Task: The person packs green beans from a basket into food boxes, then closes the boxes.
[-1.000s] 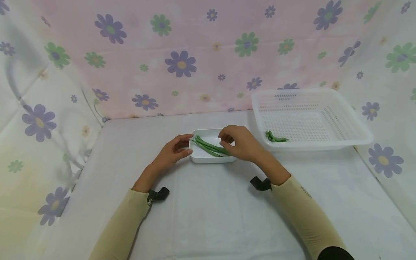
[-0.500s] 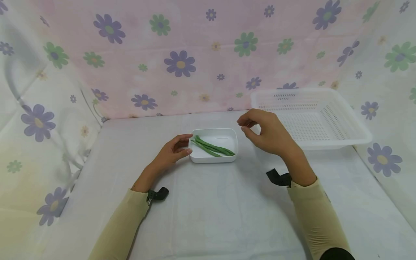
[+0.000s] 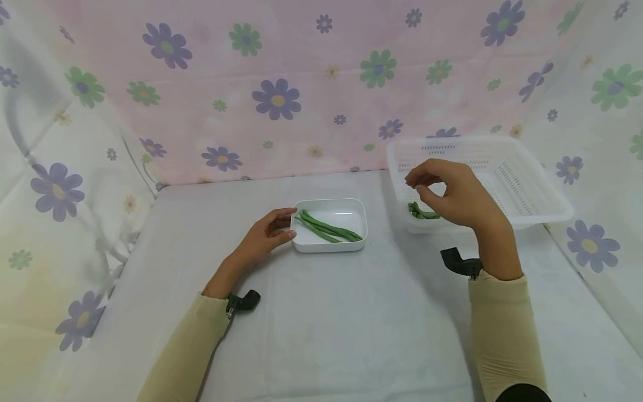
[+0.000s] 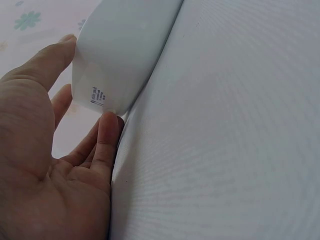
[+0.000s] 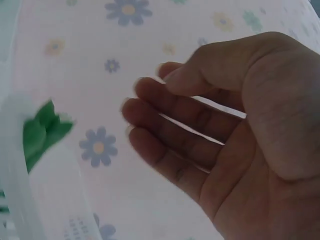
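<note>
In the head view, a small white dish (image 3: 327,247) stands mid-table with several long green beans (image 3: 329,228) lying slantwise in it. My left hand (image 3: 260,235) is at its left end, thumb and fingertips against the wall, as the left wrist view shows. Over the near left part of a white slotted basket (image 3: 507,184) hovers my right hand (image 3: 454,192). Its fingers are loosely bent with thumb near the index finger, and nothing is between them in the right wrist view. Below it, more green beans (image 3: 422,213) lie in the basket's near left corner, partly hidden by the hand.
A white cloth covers the table (image 3: 321,324). Flowered curtains (image 3: 281,50) hang behind it and at both sides. The basket stands at the back right, close to the rear curtain.
My right hand has left the dish and moved right until it is above the basket. The left hand and the dish have stayed in place.
</note>
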{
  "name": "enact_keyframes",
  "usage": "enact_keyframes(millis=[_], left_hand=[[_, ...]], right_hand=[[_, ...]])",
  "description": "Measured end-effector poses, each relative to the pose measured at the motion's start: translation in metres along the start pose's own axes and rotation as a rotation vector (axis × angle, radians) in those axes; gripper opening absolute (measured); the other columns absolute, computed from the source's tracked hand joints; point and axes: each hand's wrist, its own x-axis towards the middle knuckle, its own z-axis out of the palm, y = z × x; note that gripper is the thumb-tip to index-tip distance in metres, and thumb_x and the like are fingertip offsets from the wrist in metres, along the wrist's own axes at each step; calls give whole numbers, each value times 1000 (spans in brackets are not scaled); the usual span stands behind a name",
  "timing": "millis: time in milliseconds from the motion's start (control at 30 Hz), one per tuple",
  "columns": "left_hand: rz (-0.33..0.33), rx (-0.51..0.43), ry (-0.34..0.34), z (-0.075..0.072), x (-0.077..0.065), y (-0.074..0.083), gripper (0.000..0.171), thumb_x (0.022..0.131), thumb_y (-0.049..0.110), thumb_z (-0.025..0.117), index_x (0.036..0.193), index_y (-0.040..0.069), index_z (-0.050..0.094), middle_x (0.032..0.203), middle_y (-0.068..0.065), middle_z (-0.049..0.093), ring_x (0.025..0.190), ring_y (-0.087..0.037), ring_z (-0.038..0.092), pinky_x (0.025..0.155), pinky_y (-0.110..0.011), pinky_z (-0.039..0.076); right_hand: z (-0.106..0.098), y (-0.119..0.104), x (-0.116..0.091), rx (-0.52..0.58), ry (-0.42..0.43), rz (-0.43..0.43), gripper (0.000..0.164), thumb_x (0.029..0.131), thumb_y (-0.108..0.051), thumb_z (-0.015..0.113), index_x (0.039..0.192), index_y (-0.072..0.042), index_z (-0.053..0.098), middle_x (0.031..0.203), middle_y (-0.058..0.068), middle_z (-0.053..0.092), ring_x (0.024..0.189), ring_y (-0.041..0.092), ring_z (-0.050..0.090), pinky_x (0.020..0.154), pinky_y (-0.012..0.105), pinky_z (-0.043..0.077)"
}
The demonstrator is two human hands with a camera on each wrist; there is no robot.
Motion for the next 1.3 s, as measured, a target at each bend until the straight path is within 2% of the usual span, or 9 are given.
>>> enact_keyframes(millis=[167,400,500,667,833,1000,1133,1300], left_hand=[[-5,13,1,0,-1,1,60,104,14,72,159,20,48,155,-12,52,142,-33,51,118,-37,46],[-8,22,3,0,0,0,60,104,15,72,159,22,48,155,-10,52,142,-30,52,115,-28,46],[-15,22,4,0,-1,-1,60,104,16,72,159,23,49,155,-9,52,142,-30,52,115,-29,47],[-26,22,9,1,-2,1,61,104,17,73,159,24,49,155,-9,52,142,-30,52,114,-29,47],[-14,21,8,1,-1,3,61,104,15,72,159,22,48,156,-12,51,143,-33,51,116,-34,47],[-18,21,9,2,-1,4,60,104,15,72,159,22,49,155,-12,52,143,-33,51,116,-38,46],[-10,27,8,2,0,3,60,104,15,72,159,21,48,155,-14,52,143,-34,51,117,-37,46],[-19,25,9,1,-2,2,60,104,17,72,159,23,49,155,-12,52,143,-32,52,116,-35,47]], right_hand=[[-12,15,-8,-21,-74,110,20,97,5,67,109,-8,76,107,-1,76,97,18,71,89,22,53],[-20,32,-15,-29,-231,288,17,99,-4,74,113,-12,77,111,2,76,104,21,70,90,22,51],[-19,39,-17,-15,-295,327,18,99,-7,74,117,-11,77,113,4,76,107,24,71,91,30,54],[-14,47,-18,10,-377,362,22,100,-7,73,120,-13,77,117,3,77,114,27,69,97,47,54],[-10,52,-16,33,-406,355,13,98,-9,76,111,-12,78,113,5,77,115,32,70,101,55,54],[-5,56,-14,45,-416,374,7,98,-9,77,105,-12,77,107,4,76,113,30,71,102,52,55],[-3,58,-14,41,-418,395,7,97,-8,77,102,-13,76,105,2,75,110,26,71,100,47,55],[1,61,-15,94,-429,403,7,97,-7,77,102,-11,75,104,4,74,107,25,71,96,43,55]])
